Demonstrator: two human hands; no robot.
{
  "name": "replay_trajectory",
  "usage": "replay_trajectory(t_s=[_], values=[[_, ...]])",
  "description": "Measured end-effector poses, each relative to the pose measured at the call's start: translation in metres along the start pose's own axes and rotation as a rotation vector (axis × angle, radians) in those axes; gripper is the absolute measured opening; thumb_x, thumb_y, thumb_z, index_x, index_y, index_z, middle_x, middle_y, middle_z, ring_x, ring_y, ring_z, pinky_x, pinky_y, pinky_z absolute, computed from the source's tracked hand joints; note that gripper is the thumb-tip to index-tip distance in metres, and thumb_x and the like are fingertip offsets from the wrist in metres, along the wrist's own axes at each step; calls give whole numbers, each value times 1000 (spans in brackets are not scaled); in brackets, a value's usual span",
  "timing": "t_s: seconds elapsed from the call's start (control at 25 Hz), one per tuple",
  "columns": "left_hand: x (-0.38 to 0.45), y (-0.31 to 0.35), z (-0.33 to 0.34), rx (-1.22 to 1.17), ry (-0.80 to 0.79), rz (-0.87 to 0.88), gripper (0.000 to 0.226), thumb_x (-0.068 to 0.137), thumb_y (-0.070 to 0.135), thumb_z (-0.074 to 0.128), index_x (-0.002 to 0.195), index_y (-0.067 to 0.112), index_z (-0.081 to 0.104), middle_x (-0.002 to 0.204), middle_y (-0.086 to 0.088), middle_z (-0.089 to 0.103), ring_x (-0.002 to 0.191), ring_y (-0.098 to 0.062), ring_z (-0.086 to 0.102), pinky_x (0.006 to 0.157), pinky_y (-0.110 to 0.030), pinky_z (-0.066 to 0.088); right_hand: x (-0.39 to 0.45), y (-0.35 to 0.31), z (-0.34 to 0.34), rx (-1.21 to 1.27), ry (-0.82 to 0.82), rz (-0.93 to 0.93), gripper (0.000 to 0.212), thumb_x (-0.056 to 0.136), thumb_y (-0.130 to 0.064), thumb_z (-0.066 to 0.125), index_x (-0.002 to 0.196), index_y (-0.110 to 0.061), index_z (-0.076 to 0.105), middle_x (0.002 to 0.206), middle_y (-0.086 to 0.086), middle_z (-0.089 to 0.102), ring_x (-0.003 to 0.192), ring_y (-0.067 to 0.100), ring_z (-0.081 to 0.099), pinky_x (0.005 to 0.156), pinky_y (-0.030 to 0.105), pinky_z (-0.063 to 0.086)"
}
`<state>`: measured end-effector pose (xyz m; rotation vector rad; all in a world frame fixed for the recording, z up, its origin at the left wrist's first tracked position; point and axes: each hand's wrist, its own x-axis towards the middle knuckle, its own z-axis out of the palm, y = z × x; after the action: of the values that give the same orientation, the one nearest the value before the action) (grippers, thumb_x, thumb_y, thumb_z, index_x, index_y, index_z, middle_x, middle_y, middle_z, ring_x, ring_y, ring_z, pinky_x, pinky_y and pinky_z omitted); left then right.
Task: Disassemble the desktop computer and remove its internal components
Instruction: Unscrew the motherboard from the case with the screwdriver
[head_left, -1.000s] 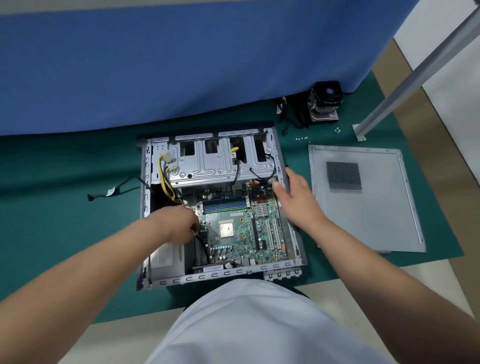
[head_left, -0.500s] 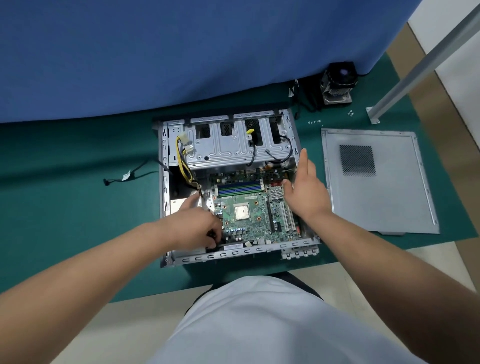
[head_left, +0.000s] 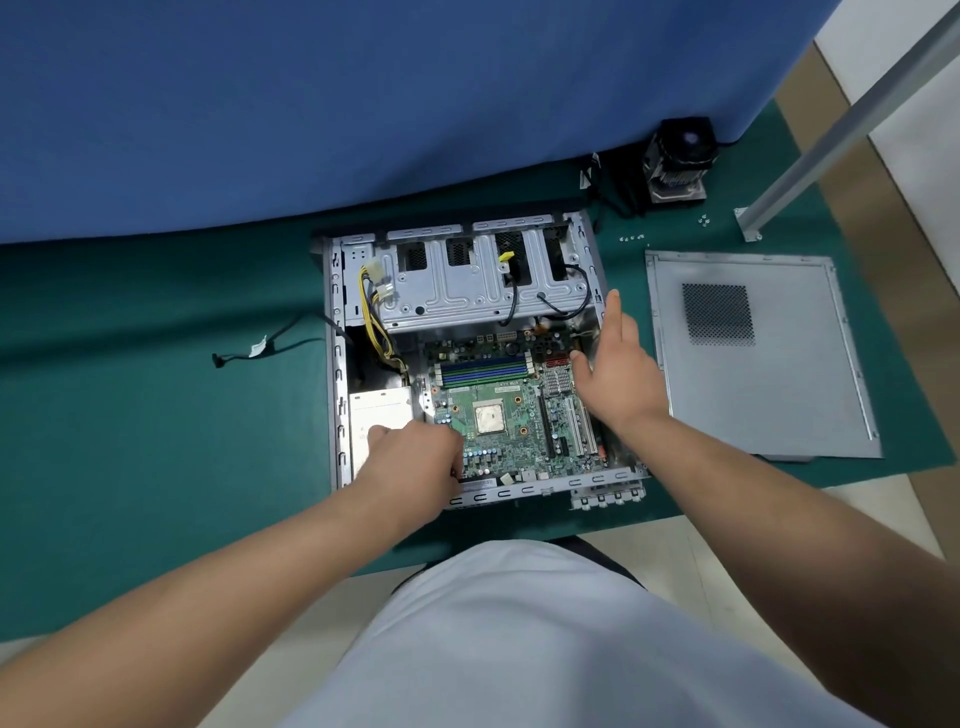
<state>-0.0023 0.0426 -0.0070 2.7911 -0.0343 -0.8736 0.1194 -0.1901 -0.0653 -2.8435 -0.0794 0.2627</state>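
Two hands in case (head_left: 335, 364) | left hand (head_left: 415, 452) curled at motherboard (head_left: 514, 415) edge, grip unclear | right hand (head_left: 618, 364) flat, fingers straight

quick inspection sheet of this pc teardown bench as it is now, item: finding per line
surface: green mat over the bench, bare at left
job's things: open computer case lying flat; motherboard inside, CPU socket bare; drive cage at the far end; silver box at near left, apparently the power supply
clutter: side panel flat to the right of the case; cooler with fan at the far edge; small screws near it
grippers: left hand curled at the board's left edge, what it holds is hidden; right hand with straight fingers at the case's right wall
cables: yellow-black bundle inside; loose black cable on the mat at left
surroundings: blue cloth behind; metal post at right
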Motion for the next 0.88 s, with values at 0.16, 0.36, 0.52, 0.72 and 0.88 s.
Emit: replay_trajectory(t_s=[0.16, 0.36, 0.52, 0.72, 0.88], values=[[0, 5, 6, -47, 46, 21, 14, 93, 14, 67, 101, 22, 74, 97, -3, 72, 90, -27, 68, 77, -33, 51, 1, 1, 1, -10, -2, -10, 86, 100, -35, 54, 163, -15, -1, 156, 12, 33, 87, 30, 63, 61, 35, 49], [6, -20, 6, -385, -32, 18, 13, 82, 34, 86, 85, 28, 75, 72, 16, 65, 67, -2, 60, 50, -11, 36, -1, 1, 3, -72, 28, -50, 89, 97, -30, 58, 163, -10, 2, 159, 15, 29, 121, 34, 53, 89, 45, 54], [17, -28, 1, -732, -140, -26, 11, 87, 30, 82, 83, 23, 74, 74, 11, 75, 72, -16, 74, 64, -20, 58, -6, 2, 4, -253, 124, -173, 85, 89, -28, 63, 159, -6, 20, 164, 18, 18, 144, 38, 30, 116, 50, 36], [33, -14, -1, -740, -47, -7, 11, 93, 36, 73, 84, 30, 74, 82, 18, 74, 72, 0, 67, 70, -21, 51, -10, 0, 9, -561, -67, -727, 68, 76, -10, 71, 141, -11, 55, 156, 16, 39, 145, 35, 35, 124, 49, 22], [66, 9, 6, -995, -12, -207, 7, 98, 28, 66, 102, 23, 70, 100, 7, 71, 83, -9, 62, 75, -27, 47, -13, -19, 17, -632, -361, -551, 36, 83, -6, 62, 116, -17, 69, 110, 4, 64, 103, 26, 64, 83, 37, 45]])
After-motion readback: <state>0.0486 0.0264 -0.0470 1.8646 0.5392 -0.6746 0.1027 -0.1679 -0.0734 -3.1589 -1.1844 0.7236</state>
